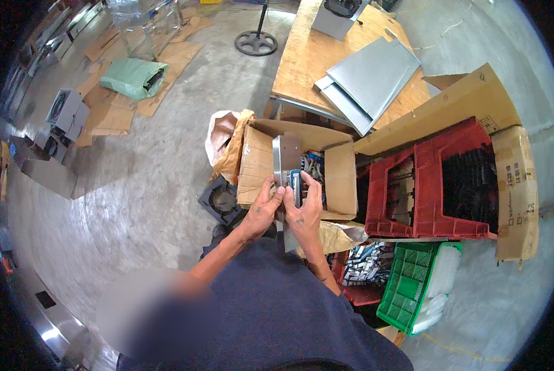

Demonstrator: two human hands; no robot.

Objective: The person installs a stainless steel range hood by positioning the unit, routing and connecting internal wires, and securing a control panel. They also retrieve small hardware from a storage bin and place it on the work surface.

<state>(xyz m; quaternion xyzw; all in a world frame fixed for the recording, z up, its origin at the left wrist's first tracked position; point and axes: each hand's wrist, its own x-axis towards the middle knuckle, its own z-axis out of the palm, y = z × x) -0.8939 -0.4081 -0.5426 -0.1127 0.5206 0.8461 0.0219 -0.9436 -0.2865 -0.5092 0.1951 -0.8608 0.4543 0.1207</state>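
Observation:
In front of my body, my left hand [261, 210] is closed on the edge of a long, folded sheet-metal piece [282, 154], which stands over the open cardboard box [255, 157]. My right hand [305, 213] is closed around a small blue and white part [295, 183] lying against the metal. The thumbs are close together on the near side. Fingers hide where the part meets the metal. Behind it, several small blue, white and metallic parts [314, 167] lie in the box.
Right of the box are red plastic crates [422, 185] and a green crate [407, 287]. A wooden table [302, 62] bears a grey metal panel [376, 77]. At the left, flattened cardboard [107, 114], a green bag [132, 77] and metal housings [67, 111] lie on the floor.

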